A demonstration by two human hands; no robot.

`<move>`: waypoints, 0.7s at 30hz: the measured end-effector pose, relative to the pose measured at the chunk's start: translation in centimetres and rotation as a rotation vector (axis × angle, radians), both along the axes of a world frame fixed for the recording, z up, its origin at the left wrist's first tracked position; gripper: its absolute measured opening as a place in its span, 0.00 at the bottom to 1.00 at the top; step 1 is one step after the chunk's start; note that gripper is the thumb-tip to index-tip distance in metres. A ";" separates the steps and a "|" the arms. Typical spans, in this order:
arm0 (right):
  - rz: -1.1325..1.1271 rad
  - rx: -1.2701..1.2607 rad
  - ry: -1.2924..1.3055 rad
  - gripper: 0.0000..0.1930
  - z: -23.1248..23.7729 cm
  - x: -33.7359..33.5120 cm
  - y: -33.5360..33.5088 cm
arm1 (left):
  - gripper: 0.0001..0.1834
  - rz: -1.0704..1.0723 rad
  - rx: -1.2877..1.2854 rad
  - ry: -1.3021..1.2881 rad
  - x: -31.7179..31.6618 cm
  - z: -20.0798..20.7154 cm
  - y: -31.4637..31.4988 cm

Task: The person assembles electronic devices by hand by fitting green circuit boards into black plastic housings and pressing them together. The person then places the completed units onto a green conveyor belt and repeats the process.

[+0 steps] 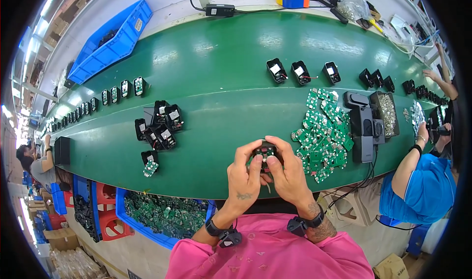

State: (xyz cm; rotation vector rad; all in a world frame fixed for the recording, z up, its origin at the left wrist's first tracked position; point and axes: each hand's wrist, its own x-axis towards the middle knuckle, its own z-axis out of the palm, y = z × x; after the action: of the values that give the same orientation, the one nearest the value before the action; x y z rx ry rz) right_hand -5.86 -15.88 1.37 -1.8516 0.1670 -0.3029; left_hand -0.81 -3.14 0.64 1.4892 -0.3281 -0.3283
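Left hand [243, 180] and right hand [292, 175] grip one black case [266, 144]; pushing too hard could crack its green board [268, 151]. Loose boards [324, 136] lie at two o'clock.

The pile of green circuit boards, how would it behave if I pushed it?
The pile of green circuit boards would probably spread rather than move as one, since its pieces lie heaped and overlapping at odd angles. Each looks thin and flat, so likely light and stiff. Many carry small mounted parts, which may snag.

Green workbench [221, 114], red stools [112, 215], pale floor [120, 253]
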 end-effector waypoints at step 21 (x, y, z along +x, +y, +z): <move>-0.329 -0.546 -0.106 0.11 -0.3 0.6 -7.9 | 0.18 0.205 0.441 -0.175 27.1 -4.0 -3.3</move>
State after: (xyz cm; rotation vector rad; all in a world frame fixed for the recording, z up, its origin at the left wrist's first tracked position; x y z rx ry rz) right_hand -5.25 -23.79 1.05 -2.3391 0.3431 -0.7314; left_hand 26.29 -6.47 -3.34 1.9746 -0.2479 -0.1072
